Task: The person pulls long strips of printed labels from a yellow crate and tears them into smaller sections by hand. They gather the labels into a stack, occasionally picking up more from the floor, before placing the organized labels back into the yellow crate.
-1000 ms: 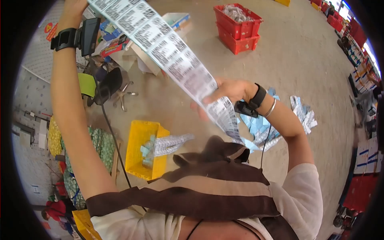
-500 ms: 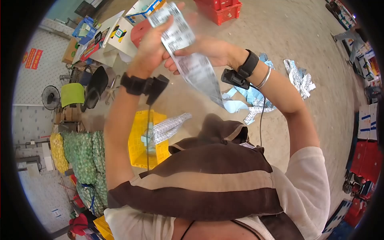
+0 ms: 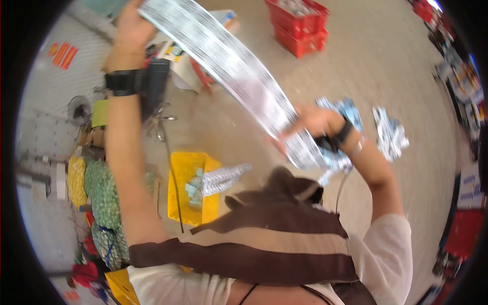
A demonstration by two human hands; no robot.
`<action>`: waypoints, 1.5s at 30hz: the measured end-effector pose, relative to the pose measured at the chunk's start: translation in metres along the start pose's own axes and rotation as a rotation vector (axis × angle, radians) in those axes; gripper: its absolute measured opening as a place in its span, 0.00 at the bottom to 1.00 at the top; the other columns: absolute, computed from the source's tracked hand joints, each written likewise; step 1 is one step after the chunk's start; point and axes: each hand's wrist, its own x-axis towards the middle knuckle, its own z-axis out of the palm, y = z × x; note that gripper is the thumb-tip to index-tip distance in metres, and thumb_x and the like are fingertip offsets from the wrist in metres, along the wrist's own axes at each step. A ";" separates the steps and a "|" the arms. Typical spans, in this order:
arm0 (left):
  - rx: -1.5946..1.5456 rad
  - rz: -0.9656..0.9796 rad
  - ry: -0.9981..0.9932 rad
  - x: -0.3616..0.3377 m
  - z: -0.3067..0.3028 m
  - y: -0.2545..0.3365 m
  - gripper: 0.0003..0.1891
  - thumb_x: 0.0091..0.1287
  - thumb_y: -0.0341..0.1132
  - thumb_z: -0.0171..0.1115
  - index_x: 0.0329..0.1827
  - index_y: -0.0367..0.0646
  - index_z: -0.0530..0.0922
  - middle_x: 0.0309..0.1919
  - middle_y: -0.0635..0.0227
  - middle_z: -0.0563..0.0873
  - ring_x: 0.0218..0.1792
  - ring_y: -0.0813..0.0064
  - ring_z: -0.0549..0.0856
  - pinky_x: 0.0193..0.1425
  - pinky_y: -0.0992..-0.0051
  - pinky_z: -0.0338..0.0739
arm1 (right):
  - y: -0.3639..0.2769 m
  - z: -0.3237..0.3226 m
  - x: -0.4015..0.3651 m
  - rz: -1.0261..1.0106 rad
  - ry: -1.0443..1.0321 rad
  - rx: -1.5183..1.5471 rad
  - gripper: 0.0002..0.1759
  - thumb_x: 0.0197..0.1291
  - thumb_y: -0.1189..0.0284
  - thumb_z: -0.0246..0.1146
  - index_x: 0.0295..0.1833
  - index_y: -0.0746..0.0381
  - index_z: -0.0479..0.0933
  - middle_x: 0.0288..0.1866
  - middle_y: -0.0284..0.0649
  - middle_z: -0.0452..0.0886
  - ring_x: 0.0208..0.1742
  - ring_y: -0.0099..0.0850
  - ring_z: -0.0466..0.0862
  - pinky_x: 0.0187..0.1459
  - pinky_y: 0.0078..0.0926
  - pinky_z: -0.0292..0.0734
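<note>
Label strip (image 3: pixel 234 71) — between both hands (image 3: pixel 319 122)

Between your left hand (image 3: pixel 133 29) and right hand (image 3: pixel 319 122), the label strip (image 3: pixel 236 71) spans the gap and bars a straight crossing. Ahead of your right hand, beyond the strip, a hand could pass over the floor (image 3: pixel 366 56) as far as the stacked red crates (image 3: pixel 301 43). Right of that hand, loose paper strips (image 3: pixel 391 134) lie low, with room above them. Left of it, on your side of the strip, there is passage before the yellow crate (image 3: pixel 211 206), where crumpled paper (image 3: pixel 221 181) juts past the rim. Your brown apron (image 3: pixel 284 206) bulges below that hand; a black cable (image 3: pixel 175 180) hangs beside your left forearm (image 3: pixel 124 142).
</note>
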 end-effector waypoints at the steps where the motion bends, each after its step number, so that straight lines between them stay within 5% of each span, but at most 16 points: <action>1: -0.589 -0.178 -0.209 -0.001 0.003 0.004 0.21 0.64 0.31 0.42 0.59 0.28 0.60 0.56 0.51 0.69 0.60 0.58 0.65 0.65 0.65 0.58 | 0.014 -0.002 -0.006 0.033 -0.020 0.077 0.13 0.52 0.75 0.59 0.44 0.68 0.73 0.29 0.37 0.78 0.31 0.24 0.79 0.33 0.21 0.75; 2: -0.253 0.004 0.349 -0.002 0.017 -0.002 0.22 0.64 0.30 0.42 0.59 0.26 0.59 0.58 0.49 0.67 0.60 0.57 0.65 0.65 0.64 0.56 | 0.027 -0.004 -0.012 0.047 -0.095 0.118 0.13 0.52 0.75 0.60 0.44 0.68 0.73 0.29 0.38 0.79 0.31 0.27 0.80 0.33 0.24 0.77; 4: -0.482 -0.048 0.261 -0.012 -0.003 -0.012 0.15 0.59 0.27 0.48 0.48 0.27 0.69 0.44 0.51 0.77 0.49 0.59 0.76 0.58 0.65 0.67 | 0.061 -0.005 -0.031 0.147 0.019 0.079 0.13 0.52 0.78 0.59 0.43 0.71 0.71 0.29 0.42 0.79 0.31 0.32 0.81 0.31 0.26 0.79; 10: -0.437 0.061 0.365 -0.034 -0.019 -0.034 0.21 0.63 0.23 0.40 0.60 0.30 0.54 0.59 0.54 0.66 0.61 0.61 0.65 0.65 0.61 0.59 | 0.142 -0.022 -0.089 0.390 0.032 0.171 0.20 0.49 0.71 0.63 0.48 0.68 0.72 0.36 0.40 0.78 0.36 0.29 0.79 0.36 0.25 0.75; 15: -0.409 0.140 0.328 -0.038 -0.031 -0.054 0.25 0.65 0.25 0.41 0.65 0.52 0.53 0.59 0.54 0.65 0.57 0.56 0.68 0.62 0.58 0.63 | 0.191 -0.032 -0.118 0.345 0.021 0.342 0.16 0.50 0.82 0.59 0.48 0.70 0.70 0.41 0.44 0.77 0.38 0.32 0.79 0.43 0.30 0.75; 20: -0.506 0.170 0.252 -0.034 -0.041 -0.077 0.28 0.62 0.23 0.45 0.66 0.48 0.51 0.58 0.52 0.65 0.55 0.56 0.69 0.61 0.59 0.65 | 0.198 -0.029 -0.125 0.409 0.110 0.399 0.16 0.50 0.82 0.59 0.47 0.71 0.71 0.36 0.44 0.78 0.37 0.32 0.79 0.42 0.32 0.75; 22: -0.109 0.033 0.786 -0.030 -0.062 -0.094 0.28 0.59 0.28 0.51 0.63 0.42 0.54 0.53 0.52 0.70 0.53 0.55 0.72 0.55 0.61 0.68 | 0.178 -0.018 -0.119 0.451 0.055 0.252 0.15 0.49 0.75 0.62 0.43 0.68 0.73 0.35 0.40 0.78 0.35 0.28 0.80 0.37 0.24 0.76; 23: 0.553 0.038 0.946 -0.038 -0.062 -0.107 0.29 0.59 0.27 0.52 0.63 0.39 0.52 0.52 0.50 0.71 0.50 0.56 0.73 0.52 0.63 0.70 | 0.161 -0.008 -0.116 0.464 0.170 0.327 0.16 0.49 0.73 0.62 0.44 0.68 0.73 0.34 0.39 0.78 0.36 0.27 0.79 0.38 0.23 0.75; 25: 1.548 0.330 0.942 -0.053 -0.072 -0.166 0.25 0.56 0.27 0.56 0.56 0.31 0.60 0.43 0.51 0.76 0.43 0.64 0.77 0.44 0.69 0.73 | 0.140 -0.009 -0.107 0.257 0.277 0.223 0.17 0.49 0.73 0.62 0.45 0.67 0.72 0.32 0.37 0.77 0.34 0.26 0.78 0.38 0.24 0.74; 26: 0.880 0.206 0.515 -0.068 -0.022 -0.176 0.13 0.57 0.28 0.55 0.45 0.33 0.70 0.35 0.56 0.79 0.36 0.69 0.79 0.42 0.69 0.73 | 0.122 -0.007 -0.094 0.242 0.385 0.325 0.17 0.48 0.74 0.62 0.45 0.66 0.72 0.32 0.37 0.77 0.34 0.26 0.78 0.38 0.24 0.74; 27: 0.900 0.141 0.048 -0.083 -0.016 -0.221 0.09 0.59 0.32 0.53 0.36 0.36 0.75 0.31 0.60 0.81 0.34 0.68 0.79 0.42 0.70 0.72 | 0.110 -0.009 -0.081 0.156 0.438 0.373 0.17 0.48 0.74 0.62 0.45 0.66 0.72 0.32 0.36 0.77 0.33 0.25 0.78 0.39 0.24 0.74; 29: 0.278 -0.469 -0.514 -0.129 0.090 -0.202 0.14 0.63 0.40 0.47 0.44 0.41 0.74 0.39 0.66 0.80 0.38 0.72 0.78 0.48 0.70 0.71 | 0.086 -0.020 -0.057 0.025 0.444 0.452 0.15 0.50 0.78 0.59 0.46 0.69 0.71 0.32 0.39 0.77 0.34 0.29 0.79 0.41 0.29 0.76; 30: -0.189 -0.771 -0.514 -0.150 0.136 -0.195 0.18 0.66 0.46 0.45 0.52 0.45 0.72 0.46 0.70 0.79 0.41 0.74 0.78 0.51 0.70 0.70 | 0.072 -0.024 -0.046 -0.028 0.399 0.480 0.14 0.52 0.81 0.57 0.46 0.71 0.70 0.33 0.41 0.77 0.34 0.33 0.80 0.42 0.34 0.78; 33: -0.481 -0.789 -0.476 -0.144 0.180 -0.237 0.23 0.66 0.48 0.43 0.56 0.41 0.67 0.53 0.66 0.73 0.41 0.72 0.78 0.50 0.74 0.70 | 0.049 -0.033 -0.018 -0.009 0.409 0.362 0.15 0.52 0.80 0.57 0.47 0.70 0.69 0.36 0.42 0.78 0.37 0.34 0.81 0.44 0.35 0.78; 39: -0.474 -0.478 -0.137 -0.081 0.198 -0.156 0.22 0.67 0.46 0.44 0.61 0.45 0.63 0.52 0.66 0.73 0.46 0.74 0.77 0.49 0.75 0.73 | -0.015 -0.024 -0.002 -0.205 0.374 0.104 0.17 0.52 0.79 0.59 0.50 0.65 0.69 0.40 0.40 0.79 0.39 0.30 0.80 0.45 0.25 0.75; 45: -0.359 -0.140 -0.184 -0.015 0.159 -0.076 0.24 0.65 0.41 0.48 0.61 0.40 0.61 0.53 0.60 0.72 0.51 0.66 0.74 0.57 0.68 0.68 | -0.069 -0.020 0.004 -0.315 0.136 -0.146 0.17 0.52 0.80 0.58 0.50 0.67 0.70 0.41 0.43 0.79 0.43 0.32 0.79 0.45 0.27 0.75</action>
